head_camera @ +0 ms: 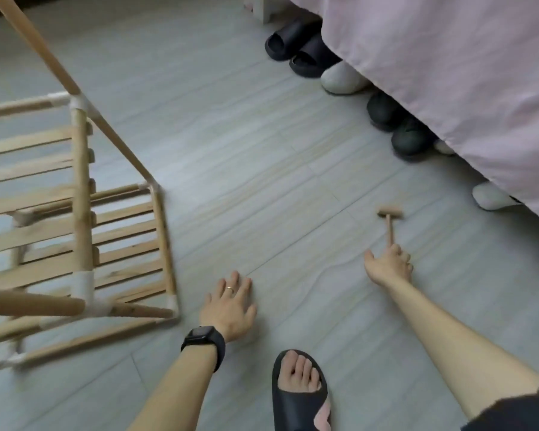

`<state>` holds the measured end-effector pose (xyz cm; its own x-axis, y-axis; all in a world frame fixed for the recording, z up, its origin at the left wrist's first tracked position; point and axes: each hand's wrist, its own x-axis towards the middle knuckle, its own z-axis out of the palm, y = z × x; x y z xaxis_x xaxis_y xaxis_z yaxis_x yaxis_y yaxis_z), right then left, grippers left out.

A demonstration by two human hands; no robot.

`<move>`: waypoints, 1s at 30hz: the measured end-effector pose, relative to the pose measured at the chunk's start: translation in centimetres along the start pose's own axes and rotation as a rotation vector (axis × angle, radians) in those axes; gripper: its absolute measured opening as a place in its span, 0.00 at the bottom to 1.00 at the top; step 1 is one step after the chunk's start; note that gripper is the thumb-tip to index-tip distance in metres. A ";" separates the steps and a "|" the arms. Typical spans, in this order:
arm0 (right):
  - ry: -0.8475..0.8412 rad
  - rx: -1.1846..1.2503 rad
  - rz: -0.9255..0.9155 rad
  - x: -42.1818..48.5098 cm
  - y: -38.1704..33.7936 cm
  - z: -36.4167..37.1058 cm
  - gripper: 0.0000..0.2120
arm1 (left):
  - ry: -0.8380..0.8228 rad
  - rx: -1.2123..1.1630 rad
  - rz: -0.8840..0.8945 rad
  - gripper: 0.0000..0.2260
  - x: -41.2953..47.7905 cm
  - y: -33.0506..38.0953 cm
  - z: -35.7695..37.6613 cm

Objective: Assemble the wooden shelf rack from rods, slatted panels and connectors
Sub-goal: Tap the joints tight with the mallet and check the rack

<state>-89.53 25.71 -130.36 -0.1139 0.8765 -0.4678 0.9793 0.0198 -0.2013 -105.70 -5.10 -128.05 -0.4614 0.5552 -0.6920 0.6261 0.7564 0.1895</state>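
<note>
Item: right hand (388,264), with the fingers being curled round the lower end of the handle of a small wooden mallet (389,217); the thumb is being held out to the side, and the mallet head is lying on the floor (262,150) just beyond the grip. Item: left hand (229,304), well to the left of that grip, being held flat and palm-down with straight, spread fingers and nothing in it; whether the floor is being touched cannot be told. A ring (230,288) and a dark watch (204,337) are being worn on that side. Item: shelf rack (81,213), lying tilted far to the left of the grip, just beyond the empty hand and apart from it. Its rods (112,141) are being held together at the corners by white connectors (78,104), and two slatted panels (125,231) are being carried between them. No loose rods, panels or connectors are being shown anywhere near the grip. Progress, as a judgement: the frame is being taken as largely built, with the seating of joints by mallet blows being the likely remainder; the rack's left part is being cut off by the frame edge, so completeness cannot be confirmed. Sundries: slippers (308,62) beyond the grip, being half covered by a pink bed cover (448,57); a sandalled foot (299,387) nearer than the grip.
</note>
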 end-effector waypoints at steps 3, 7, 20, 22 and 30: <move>0.063 -0.156 -0.028 1.4 0.6 1.5 0.28 | -0.009 0.030 -0.001 0.31 0.6 -0.1 1.2; 0.023 -0.187 -0.065 -0.1 0.2 2.7 0.21 | -0.067 -0.008 0.008 0.26 0.8 -0.3 -0.6; -0.771 0.765 -0.543 -22.1 -3.7 -5.3 0.12 | 0.414 -0.470 0.237 0.23 -11.4 2.6 -14.2; -0.747 0.917 -0.611 -24.1 -4.6 -9.2 0.10 | 0.505 -0.579 0.224 0.11 -14.8 2.6 -17.0; -0.531 1.318 -0.895 -34.0 -13.9 -23.8 0.20 | 0.740 -0.782 0.481 0.09 -29.6 3.3 -22.7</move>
<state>-95.25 7.11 -91.15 -0.8289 0.5590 0.0220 -0.1881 -0.2415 -0.9520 -104.29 -11.19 -91.16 -0.6963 0.7120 0.0908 0.3984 0.2781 0.8740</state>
